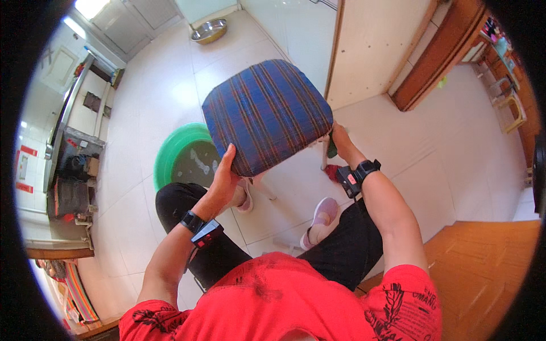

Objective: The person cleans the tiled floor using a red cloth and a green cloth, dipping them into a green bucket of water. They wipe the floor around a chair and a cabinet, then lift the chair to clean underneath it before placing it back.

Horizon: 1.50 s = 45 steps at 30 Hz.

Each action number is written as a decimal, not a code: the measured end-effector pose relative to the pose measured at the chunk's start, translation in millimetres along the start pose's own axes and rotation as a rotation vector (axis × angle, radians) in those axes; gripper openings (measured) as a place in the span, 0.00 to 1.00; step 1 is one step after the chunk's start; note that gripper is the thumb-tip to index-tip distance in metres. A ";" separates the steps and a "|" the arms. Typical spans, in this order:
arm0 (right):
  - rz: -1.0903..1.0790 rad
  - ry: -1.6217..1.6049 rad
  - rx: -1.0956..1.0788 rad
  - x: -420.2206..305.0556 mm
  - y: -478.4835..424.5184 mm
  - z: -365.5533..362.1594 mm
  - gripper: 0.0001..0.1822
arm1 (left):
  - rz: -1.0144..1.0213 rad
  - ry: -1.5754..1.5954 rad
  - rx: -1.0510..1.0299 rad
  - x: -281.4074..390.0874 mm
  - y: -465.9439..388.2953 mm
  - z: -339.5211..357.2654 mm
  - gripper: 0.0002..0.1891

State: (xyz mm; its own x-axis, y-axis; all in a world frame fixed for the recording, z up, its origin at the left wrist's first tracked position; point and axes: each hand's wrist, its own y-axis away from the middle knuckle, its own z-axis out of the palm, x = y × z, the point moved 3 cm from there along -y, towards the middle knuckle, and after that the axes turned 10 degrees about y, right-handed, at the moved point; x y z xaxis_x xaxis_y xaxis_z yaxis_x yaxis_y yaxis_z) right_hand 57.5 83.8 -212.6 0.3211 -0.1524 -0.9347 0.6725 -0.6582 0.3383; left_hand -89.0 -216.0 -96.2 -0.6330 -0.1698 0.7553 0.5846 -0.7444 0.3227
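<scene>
A stool with a striped blue fabric seat (268,115) is in front of me, its thin light legs partly showing below. My left hand (224,183) grips the near left edge of the seat, the thumb on top. My right hand (341,138) holds the seat at its right corner, with the fingers partly hidden. Behind and left of the stool, a green plastic basin (164,157) on the tiled floor holds murky water with foam. A dark red thing (332,172) and a dark green thing lie low by the right wrist, partly hidden.
A metal basin (209,32) sits on the floor farther off. Kitchen counters (70,123) run along the left. A wooden door frame (439,55) stands at the right, with a small wooden chair (512,113) beyond it. A brown wooden surface (482,273) is at lower right.
</scene>
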 end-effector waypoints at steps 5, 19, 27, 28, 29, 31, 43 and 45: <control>-0.157 -0.356 0.010 -69.0 32.5 29.7 0.27 | 0.000 0.157 -0.023 40.5 -2.9 1.7 0.33; -0.091 -0.759 -0.018 -43.8 167.6 78.1 0.17 | -0.152 -0.126 0.064 73.8 7.5 -12.7 0.42; -0.229 -0.306 -0.005 -21.6 168.3 73.9 0.26 | -0.214 -0.436 0.012 85.0 -32.2 27.5 0.48; -0.243 -0.333 -0.012 -21.8 172.2 73.5 0.24 | -0.207 -0.478 0.002 86.5 -40.6 26.0 0.49; -0.257 -0.361 -0.019 -30.5 178.7 72.5 0.21 | -0.206 -0.491 -0.023 87.9 -48.1 26.1 0.49; -0.341 -0.271 -0.012 -24.7 176.7 74.8 0.22 | -0.206 -0.515 -0.072 89.9 -62.3 25.6 0.49; -0.130 -0.772 -0.259 -36.1 181.0 103.3 0.24 | -0.142 -0.722 -0.140 102.8 -96.3 6.8 0.45; -0.056 -0.870 -0.312 -30.9 179.2 110.3 0.23 | -0.128 -0.777 -0.169 107.0 -102.5 3.6 0.45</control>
State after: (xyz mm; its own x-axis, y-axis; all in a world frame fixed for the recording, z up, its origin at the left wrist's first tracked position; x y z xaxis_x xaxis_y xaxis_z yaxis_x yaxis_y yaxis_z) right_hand 94.5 -110.7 -135.0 -0.2461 -0.7090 -0.6608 0.8616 -0.4724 0.1860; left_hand -214.9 -155.5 -46.4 -0.1192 0.3752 0.9192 0.4073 -0.8259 0.3899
